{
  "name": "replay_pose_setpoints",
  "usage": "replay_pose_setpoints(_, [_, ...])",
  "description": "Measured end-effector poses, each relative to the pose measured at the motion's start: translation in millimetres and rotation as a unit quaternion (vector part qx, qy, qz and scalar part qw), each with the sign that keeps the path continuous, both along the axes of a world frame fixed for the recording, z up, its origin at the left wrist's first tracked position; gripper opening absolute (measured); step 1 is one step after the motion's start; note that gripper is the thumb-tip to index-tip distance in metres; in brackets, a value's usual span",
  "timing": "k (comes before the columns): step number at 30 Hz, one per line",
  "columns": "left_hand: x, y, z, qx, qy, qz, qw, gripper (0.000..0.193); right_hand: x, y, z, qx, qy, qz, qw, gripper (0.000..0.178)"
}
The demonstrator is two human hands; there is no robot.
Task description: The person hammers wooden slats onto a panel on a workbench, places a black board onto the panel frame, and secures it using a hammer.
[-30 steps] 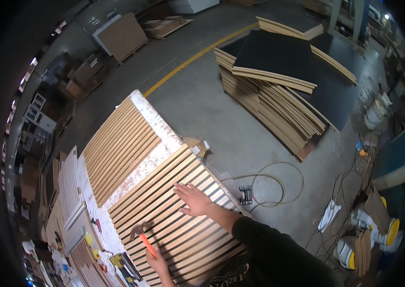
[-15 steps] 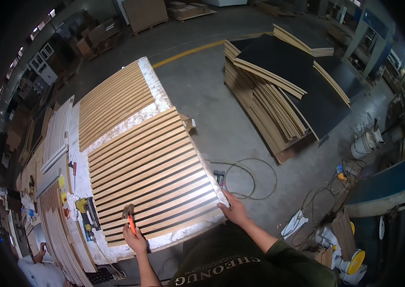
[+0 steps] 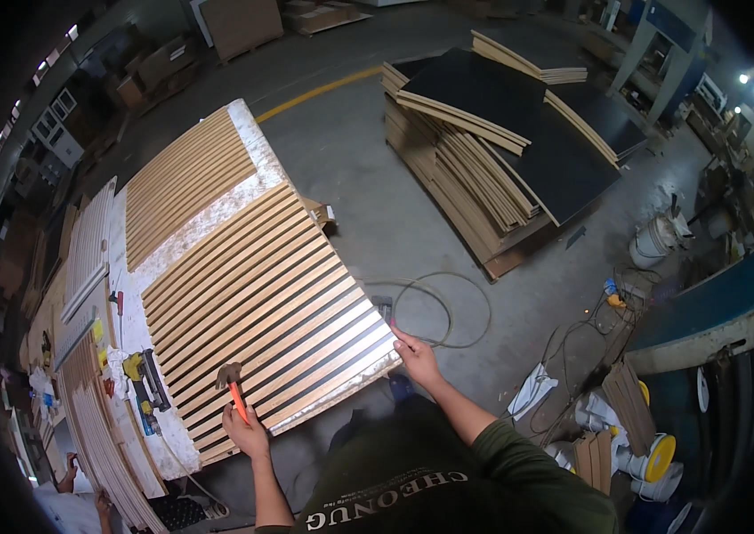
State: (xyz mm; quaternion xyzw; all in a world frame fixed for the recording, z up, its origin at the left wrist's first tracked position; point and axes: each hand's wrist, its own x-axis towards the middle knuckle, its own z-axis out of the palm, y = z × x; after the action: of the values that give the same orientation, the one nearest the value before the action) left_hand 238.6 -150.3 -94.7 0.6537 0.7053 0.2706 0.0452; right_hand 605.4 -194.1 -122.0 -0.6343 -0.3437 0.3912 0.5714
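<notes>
A claw hammer [image 3: 236, 397] with an orange handle is gripped in my left hand [image 3: 248, 432], its dark metal head pointing away from me. That hand is at the near edge of a slatted wood panel [image 3: 261, 320], which has light wood strips with dark grooves between them. My right hand [image 3: 417, 358] is closed around the panel's near right corner; the fingertips are partly hidden. The panel lies on a white, worn-topped table [image 3: 138, 267]. Beyond it on the same table lies a second slatted panel [image 3: 190, 178].
Yellow-and-black nail guns [image 3: 144, 381] and a red-handled tool [image 3: 120, 301] lie left of the panel. Further left are strip stacks [image 3: 96, 418] and another person's arm [image 3: 68, 476]. Dark boards [image 3: 483, 98] are stacked far right; a coiled hose [image 3: 448, 307] lies on the floor.
The near panel has slid toward me, covering most of the white strip along the table's front edge. Both hands keep their hold. The whole view has shifted slightly.
</notes>
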Motion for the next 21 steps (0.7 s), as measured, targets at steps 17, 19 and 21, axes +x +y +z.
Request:
replay_pose_setpoints(17, [-151.9, -133.1, 64.0, 0.014, -0.48, 0.224, 0.848, 0.023, -3.6, 6.0, -37.7, -0.034, 0.061, -0.147, 0.987, 0.031])
replay_pose_setpoints(19, [-167.3, -136.4, 51.5, -0.005, -0.526, 0.269, 0.806, 0.024, 3.3, 14.9, -37.3, -0.02, 0.036, -0.146, 0.988, 0.033])
replay_pose_setpoints(21, [-186.7, -154.3, 24.8, -0.006, -0.473, 0.17, 0.865, 0.026, 4.2, 23.8, -25.3, -0.009, 0.085, -0.137, 0.987, 0.034])
